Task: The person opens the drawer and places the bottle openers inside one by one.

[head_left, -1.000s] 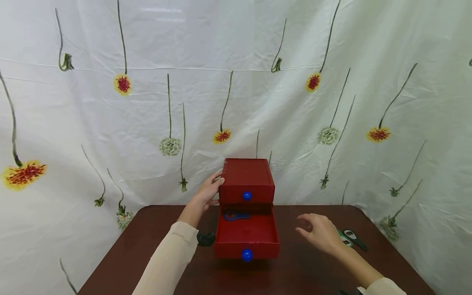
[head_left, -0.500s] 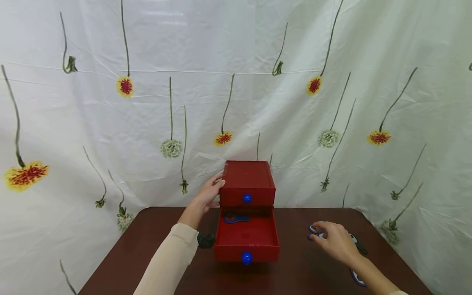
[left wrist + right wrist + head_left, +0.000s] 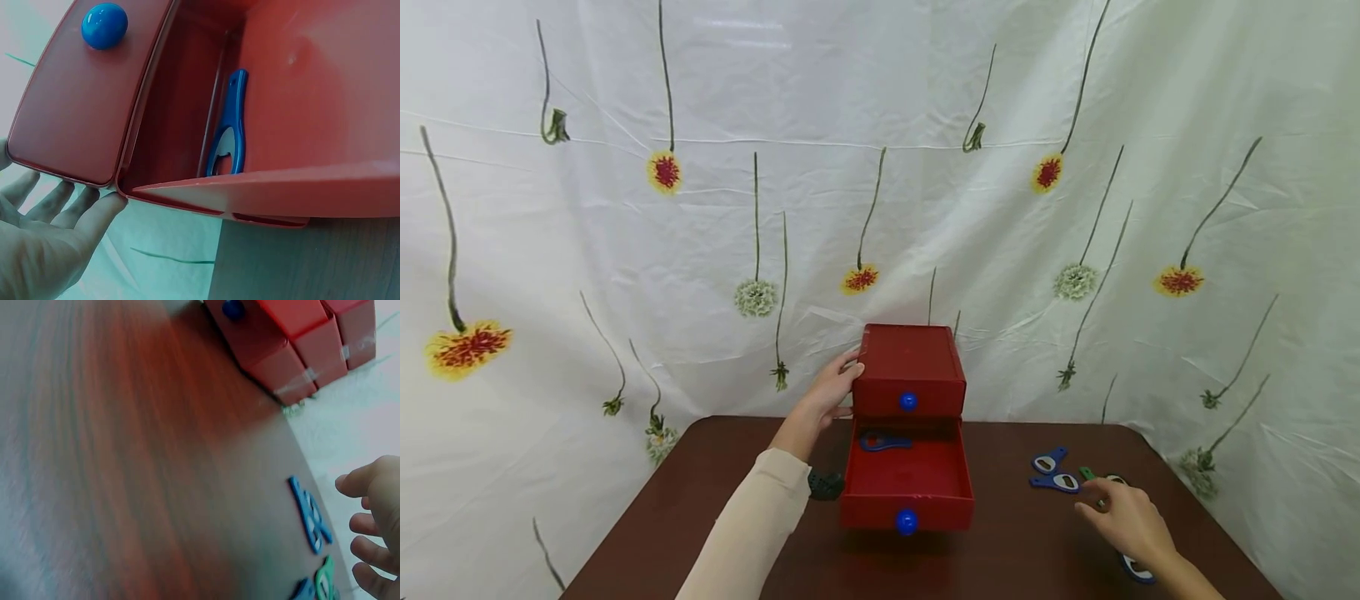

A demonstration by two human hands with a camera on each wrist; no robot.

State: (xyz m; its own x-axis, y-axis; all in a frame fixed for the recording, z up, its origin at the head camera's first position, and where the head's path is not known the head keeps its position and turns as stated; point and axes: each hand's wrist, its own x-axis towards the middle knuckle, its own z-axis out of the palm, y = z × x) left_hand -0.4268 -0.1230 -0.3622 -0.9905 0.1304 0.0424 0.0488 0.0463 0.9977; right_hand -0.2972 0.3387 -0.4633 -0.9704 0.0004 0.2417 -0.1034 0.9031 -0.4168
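Observation:
My left hand [image 3: 831, 393] rests with extended fingers against the left side of a small red drawer cabinet [image 3: 910, 354]. In the left wrist view the fingertips [image 3: 80, 203] touch that side beside the closed upper drawer [image 3: 69, 106]. The lower drawer [image 3: 910, 512] is pulled out, and a blue bottle opener [image 3: 232, 119] with a metal insert lies inside it. My right hand [image 3: 1127, 521], with nothing in it, hovers over the right of the table. Close by are two blue bottle openers [image 3: 1066, 482] and a green bottle opener [image 3: 324, 578], partly behind the hand in the head view.
Another blue bottle opener [image 3: 1137, 568] lies nearer the front, partly covered by the right forearm. A dark textured object [image 3: 825, 485] sits left of the lower drawer, by the left wrist. A flowered white cloth [image 3: 1000, 233] hangs behind the brown table [image 3: 1000, 550].
My right hand has moved right, away from the cabinet, uncovering the two blue bottle openers. The left hand has stayed against the cabinet's side. The head view has shifted slightly.

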